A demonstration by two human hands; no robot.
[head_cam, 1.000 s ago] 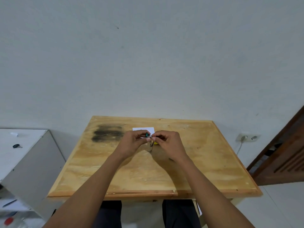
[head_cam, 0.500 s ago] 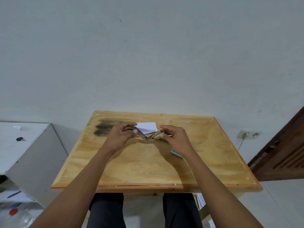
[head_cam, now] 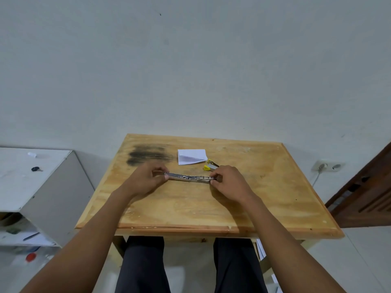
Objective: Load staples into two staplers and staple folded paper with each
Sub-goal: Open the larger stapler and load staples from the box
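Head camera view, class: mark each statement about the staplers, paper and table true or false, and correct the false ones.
1. The left hand and right hand pinch opposite ends of the opened stapler. True.
2. The folded paper is clamped in the opened stapler. False: it lies on the table beyond that stapler, apart from it.
3. A yellow stapler lies on the table just beyond the right hand. True.
4. The dark smudge is on the person's right side of the table. False: it is on the far left side, left of the folded paper.
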